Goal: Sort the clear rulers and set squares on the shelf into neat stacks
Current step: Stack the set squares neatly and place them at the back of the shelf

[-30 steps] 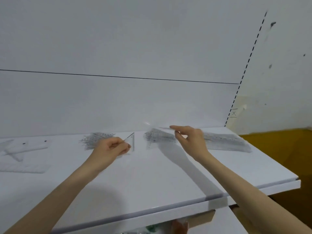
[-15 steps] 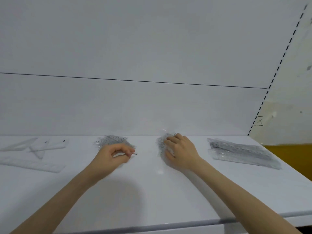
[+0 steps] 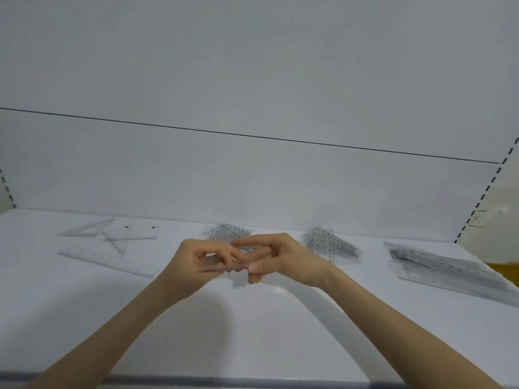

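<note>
Above the middle of the white shelf (image 3: 252, 327) my left hand (image 3: 196, 262) and my right hand (image 3: 278, 259) meet. Both pinch one small clear set square (image 3: 222, 268), seen nearly edge-on between the fingers. Behind my hands lies a stack of clear set squares (image 3: 224, 233). A second stack of set squares (image 3: 331, 244) lies to the right of my right hand. Further right a stack of clear rulers (image 3: 449, 273) lies along the shelf. At the left a loose clear ruler (image 3: 104, 259) and loose set squares (image 3: 112, 233) lie flat.
The shelf's white back panel (image 3: 252, 178) rises right behind the stacks. The shelf's front edge (image 3: 196, 381) runs along the bottom of the view. A slotted upright (image 3: 488, 189) bounds the shelf on the right, with a yellow surface (image 3: 505, 272) beyond it.
My right hand left the middle-right stack and came left to meet my left hand; both now pinch the set square that the left hand held. The view swung left.
</note>
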{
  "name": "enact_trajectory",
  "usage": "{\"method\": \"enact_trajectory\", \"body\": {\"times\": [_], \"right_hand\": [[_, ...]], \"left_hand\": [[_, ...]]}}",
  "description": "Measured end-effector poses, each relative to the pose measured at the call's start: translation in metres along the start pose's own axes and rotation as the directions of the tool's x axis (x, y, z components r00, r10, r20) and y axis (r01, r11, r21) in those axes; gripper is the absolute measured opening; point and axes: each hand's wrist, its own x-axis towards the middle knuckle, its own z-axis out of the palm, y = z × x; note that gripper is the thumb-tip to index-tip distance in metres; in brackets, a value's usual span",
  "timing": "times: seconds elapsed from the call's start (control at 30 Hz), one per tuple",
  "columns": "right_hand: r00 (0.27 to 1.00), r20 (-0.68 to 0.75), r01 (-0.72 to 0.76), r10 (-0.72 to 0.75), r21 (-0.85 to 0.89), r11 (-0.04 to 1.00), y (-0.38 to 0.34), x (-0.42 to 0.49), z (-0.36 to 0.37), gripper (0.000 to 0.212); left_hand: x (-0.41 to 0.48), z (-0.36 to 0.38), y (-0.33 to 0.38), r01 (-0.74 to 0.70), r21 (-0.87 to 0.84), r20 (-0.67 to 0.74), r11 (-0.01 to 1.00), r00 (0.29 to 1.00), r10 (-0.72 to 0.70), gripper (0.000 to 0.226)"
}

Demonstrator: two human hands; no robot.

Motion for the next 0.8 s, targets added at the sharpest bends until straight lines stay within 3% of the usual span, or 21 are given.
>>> {"method": "enact_trajectory", "body": {"times": [0.07,0.17,0.23,0.4,0.47,0.57,0.7,0.8], "right_hand": [[0.998,-0.063,0.016,-0.013,0.035,0.999,0.004,0.008,0.004,0.041],[0.973,-0.232,0.010,0.009,0.083,0.996,0.012,0.023,0.002,0.036],[0.925,-0.377,0.001,0.041,0.111,0.994,0.021,0.038,-0.007,0.033],[0.798,-0.598,-0.141,0.083,-0.051,0.989,0.042,0.080,-0.012,0.026],[0.790,-0.613,-0.227,0.004,-0.286,0.931,0.049,0.092,-0.009,0.026],[0.804,-0.589,-0.355,-0.082,-0.586,0.728,0.053,0.099,-0.005,0.028],[0.811,-0.565,-0.365,-0.150,-0.690,0.625,0.055,0.097,-0.006,0.026],[0.811,-0.526,-0.277,-0.255,-0.731,0.624,0.049,0.091,-0.007,0.024]], "left_hand": [[0.000,-0.007,-0.006,0.005,0.065,-0.063,0.998,0.998,-0.001,0.006],[0.001,-0.016,-0.014,0.101,0.244,-0.263,0.965,0.964,-0.035,0.043],[-0.001,-0.024,-0.014,0.159,0.269,-0.365,0.950,0.930,-0.053,0.045],[-0.015,-0.047,-0.016,0.313,0.406,-0.432,0.859,0.894,-0.122,0.040],[-0.021,-0.053,-0.018,0.359,0.427,-0.455,0.830,0.878,-0.145,0.044],[-0.026,-0.060,-0.019,0.391,0.451,-0.479,0.802,0.865,-0.153,0.039],[-0.030,-0.062,-0.021,0.397,0.494,-0.476,0.774,0.868,-0.141,0.036],[-0.033,-0.062,-0.020,0.398,0.518,-0.455,0.757,0.878,-0.150,0.032]]}}
